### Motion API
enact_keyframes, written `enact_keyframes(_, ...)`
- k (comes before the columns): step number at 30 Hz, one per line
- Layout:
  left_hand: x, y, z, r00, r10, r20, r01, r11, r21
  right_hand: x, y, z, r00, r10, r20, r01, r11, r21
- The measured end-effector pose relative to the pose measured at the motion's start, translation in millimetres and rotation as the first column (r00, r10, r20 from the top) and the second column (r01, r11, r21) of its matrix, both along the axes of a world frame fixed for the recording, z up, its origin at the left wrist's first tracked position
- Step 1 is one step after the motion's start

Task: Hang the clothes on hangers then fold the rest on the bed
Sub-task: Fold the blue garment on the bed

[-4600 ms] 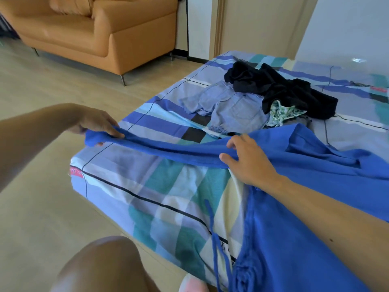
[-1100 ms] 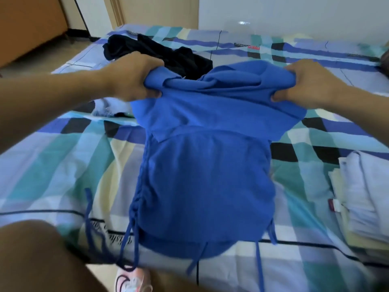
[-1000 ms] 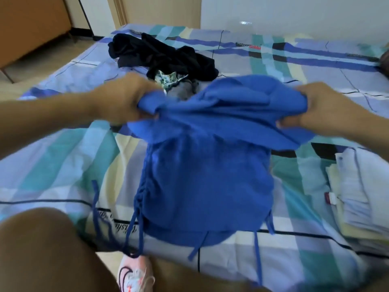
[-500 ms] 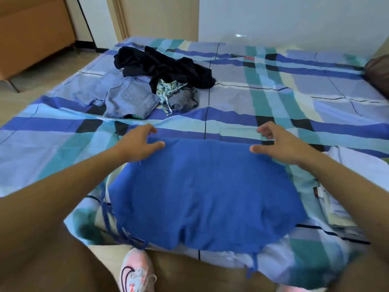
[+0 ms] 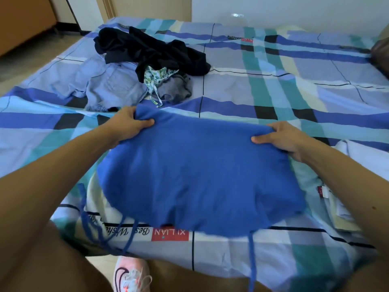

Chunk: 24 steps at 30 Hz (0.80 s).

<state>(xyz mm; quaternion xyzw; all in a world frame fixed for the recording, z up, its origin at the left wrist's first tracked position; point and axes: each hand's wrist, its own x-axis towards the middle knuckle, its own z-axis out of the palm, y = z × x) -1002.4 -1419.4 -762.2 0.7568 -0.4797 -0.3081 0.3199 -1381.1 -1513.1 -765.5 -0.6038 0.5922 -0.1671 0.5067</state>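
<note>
A folded blue garment (image 5: 197, 182) with dangling drawstrings lies near the front edge of the checked bed (image 5: 263, 98). My left hand (image 5: 128, 125) grips its far left corner, thumb on top. My right hand (image 5: 282, 138) grips the far right corner the same way. The far edge is lifted slightly off the sheet between both hands. Farther back on the left lies a heap of unfolded clothes: a black garment (image 5: 151, 49), a light blue shirt (image 5: 111, 85), a green patterned piece (image 5: 157, 76) and a grey piece (image 5: 176, 89).
A stack of folded pale clothes (image 5: 345, 199) sits at the bed's right front. A brown cushion (image 5: 381, 53) shows at the far right edge. My pink shoe (image 5: 130, 275) stands on the floor below the bed edge. An orange sofa (image 5: 23, 20) is at the far left.
The blue garment was folded over onto itself and laid flat. Half a second ago my hands rested loosely at its far edge; now both grip its far corners and lift that edge.
</note>
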Motion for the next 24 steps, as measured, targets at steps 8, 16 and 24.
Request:
enact_keyframes(8, -81, -6, -12, 0.801, -0.302, 0.517, 0.427, 0.893, -0.141, -13, -7, 10, 0.99, 0.129, 0.053, -0.139, 0.954, 0.267)
enact_keyframes(16, -156, 39, -69, 0.495, -0.634, 0.594, 0.614, 0.739, 0.277, -24, 7, 7, 0.969, 0.145, 0.2, -0.209, 0.913, 0.351)
enact_keyframes(24, -141, 29, 2, 0.875, -0.481, -0.055, 0.484, 0.872, 0.079, 0, 32, 14, 0.971, -0.04, 0.236, -0.033, 0.954, 0.298)
